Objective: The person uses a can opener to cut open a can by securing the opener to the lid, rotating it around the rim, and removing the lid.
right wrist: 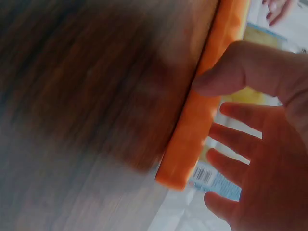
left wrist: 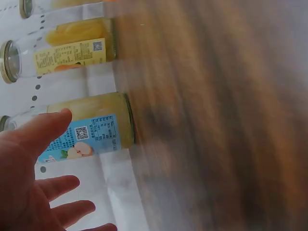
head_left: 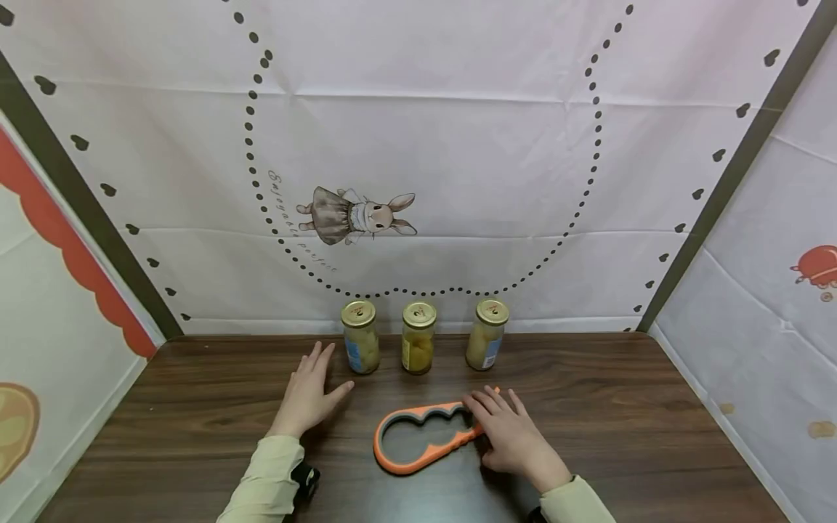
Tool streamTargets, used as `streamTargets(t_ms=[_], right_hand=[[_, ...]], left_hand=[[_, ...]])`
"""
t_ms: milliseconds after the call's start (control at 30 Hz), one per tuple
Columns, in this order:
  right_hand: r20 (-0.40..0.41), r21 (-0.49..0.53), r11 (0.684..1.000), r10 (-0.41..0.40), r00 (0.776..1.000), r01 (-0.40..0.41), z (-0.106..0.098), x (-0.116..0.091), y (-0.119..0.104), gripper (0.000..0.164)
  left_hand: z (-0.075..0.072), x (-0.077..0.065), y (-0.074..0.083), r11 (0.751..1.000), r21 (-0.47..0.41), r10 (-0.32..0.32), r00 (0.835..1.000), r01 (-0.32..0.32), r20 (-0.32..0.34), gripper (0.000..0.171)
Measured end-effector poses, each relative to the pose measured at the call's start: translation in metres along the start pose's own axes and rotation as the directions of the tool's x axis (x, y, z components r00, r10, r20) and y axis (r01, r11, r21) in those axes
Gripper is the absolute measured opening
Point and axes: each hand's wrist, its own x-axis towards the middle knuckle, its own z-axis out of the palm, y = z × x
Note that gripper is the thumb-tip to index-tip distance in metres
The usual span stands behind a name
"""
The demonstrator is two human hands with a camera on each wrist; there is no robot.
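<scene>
Right hand (head_left: 516, 436) spread flat, fingers touching handle of orange jar opener (head_left: 418, 438) lying mid-table. Left hand (head_left: 309, 396) open at 9 o'clock of it, just beside leftmost jar (head_left: 360, 336).

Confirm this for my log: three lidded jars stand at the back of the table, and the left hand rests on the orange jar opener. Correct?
Not quite. The head view shows the right hand on the orange jar opener; the left hand lies flat beside the leftmost of the jars. The rest is right.

Head view high, facing wall; wrist views close, blurred, probably sharing left jar (left wrist: 91, 132).
</scene>
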Motion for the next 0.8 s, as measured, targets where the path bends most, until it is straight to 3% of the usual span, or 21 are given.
streamTargets(t_ms=[200,433,533,667,800], right_hand=[[-0.027,-0.164,0.986,-0.016,1.000,0.012,0.004,0.009,-0.007,0.076],[-0.025,-0.331,0.944,-0.021,0.999,0.012,0.008,0.018,-0.010,0.074],[-0.027,-0.396,0.918,-0.036,0.999,0.023,0.008,0.021,-0.009,0.069],[-0.032,-0.473,0.878,-0.102,0.994,0.074,0.011,0.025,-0.007,0.059],[-0.040,-0.515,0.849,-0.163,0.986,0.119,0.011,0.031,-0.003,0.052]], left_hand=[[0.004,0.021,-0.004,0.990,-0.133,-0.034,0.998,0.040,0.051,0.078],[0.017,0.042,-0.007,0.961,-0.252,-0.103,0.993,0.115,0.058,0.085],[0.023,0.048,-0.005,0.929,-0.343,-0.124,0.990,0.138,0.063,0.090],[0.027,0.058,-0.005,0.863,-0.476,-0.142,0.985,0.169,0.094,0.094],[0.029,0.067,-0.007,0.837,-0.519,-0.138,0.984,0.175,0.109,0.095]])
